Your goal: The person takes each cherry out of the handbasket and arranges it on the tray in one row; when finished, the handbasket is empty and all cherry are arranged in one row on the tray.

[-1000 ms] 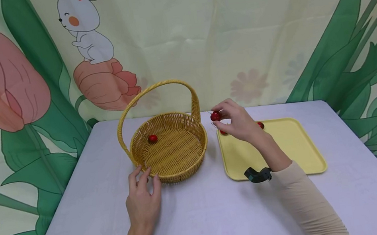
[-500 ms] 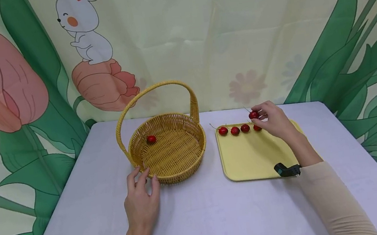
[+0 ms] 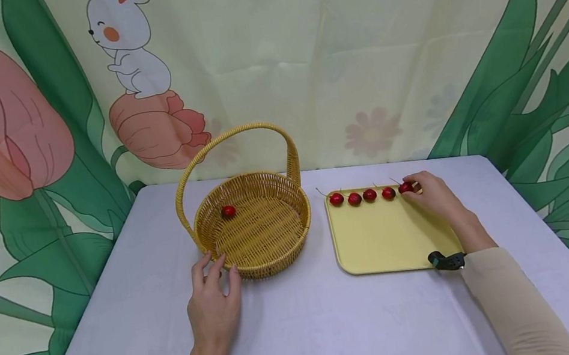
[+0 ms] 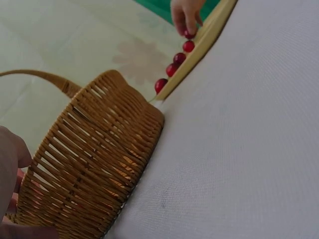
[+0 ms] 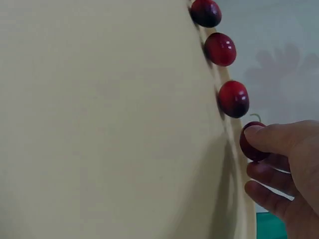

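Note:
My right hand [image 3: 433, 196] pinches a dark red cherry [image 3: 405, 187] between thumb and fingers at the far edge of a yellow tray [image 3: 381, 243]. In the right wrist view, the thumb lies over this cherry [image 5: 253, 142], whose short stem sticks up. Beside it, a row of cherries [image 3: 369, 194] runs along the tray's far edge. My left hand [image 3: 215, 308] holds the near left rim of a round wicker basket [image 3: 263, 223]; in the left wrist view, fingers show behind the basket wall [image 4: 94, 154]. One cherry [image 3: 228, 211] lies inside the basket.
The basket's tall arched handle [image 3: 255, 126] rises above its left and far sides. A white cloth covers the table [image 3: 306, 332]. Behind it hangs a printed backdrop [image 3: 258, 66] with a rabbit, tulips and leaves.
My right hand has carried a cherry rightward from between basket and tray, then lowered it to the right end of the row. The left hand stays at the basket.

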A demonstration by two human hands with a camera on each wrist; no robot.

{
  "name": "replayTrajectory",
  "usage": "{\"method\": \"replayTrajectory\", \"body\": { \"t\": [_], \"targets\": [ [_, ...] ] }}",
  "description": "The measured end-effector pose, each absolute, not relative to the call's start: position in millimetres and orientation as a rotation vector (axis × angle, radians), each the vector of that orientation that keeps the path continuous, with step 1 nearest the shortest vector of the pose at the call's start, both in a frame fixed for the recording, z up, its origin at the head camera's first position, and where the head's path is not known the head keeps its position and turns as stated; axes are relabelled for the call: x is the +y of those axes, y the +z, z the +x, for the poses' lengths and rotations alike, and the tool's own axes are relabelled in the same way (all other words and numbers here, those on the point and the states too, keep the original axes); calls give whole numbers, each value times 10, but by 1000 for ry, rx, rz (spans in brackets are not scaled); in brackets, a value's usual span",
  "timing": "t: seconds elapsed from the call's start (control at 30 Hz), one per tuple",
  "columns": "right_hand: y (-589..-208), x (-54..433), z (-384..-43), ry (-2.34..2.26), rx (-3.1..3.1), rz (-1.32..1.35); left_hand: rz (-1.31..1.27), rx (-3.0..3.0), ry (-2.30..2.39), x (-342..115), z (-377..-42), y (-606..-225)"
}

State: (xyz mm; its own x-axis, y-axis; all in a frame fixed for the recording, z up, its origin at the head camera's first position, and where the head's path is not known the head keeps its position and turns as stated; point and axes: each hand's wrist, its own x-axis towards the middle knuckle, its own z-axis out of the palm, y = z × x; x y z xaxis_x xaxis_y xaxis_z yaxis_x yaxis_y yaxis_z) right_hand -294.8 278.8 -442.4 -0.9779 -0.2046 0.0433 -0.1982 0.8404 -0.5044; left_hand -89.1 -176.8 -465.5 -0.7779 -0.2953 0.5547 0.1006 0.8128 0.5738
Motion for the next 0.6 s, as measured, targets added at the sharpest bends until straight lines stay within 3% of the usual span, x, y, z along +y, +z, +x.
{"method": "replayTrajectory", "body": {
  "t": [0.6],
  "targets": [
    [-4431, 2831, -2978, -731, 2949, -292, 144, -2342, -792, -1776, -894, -4653]
  ]
}}
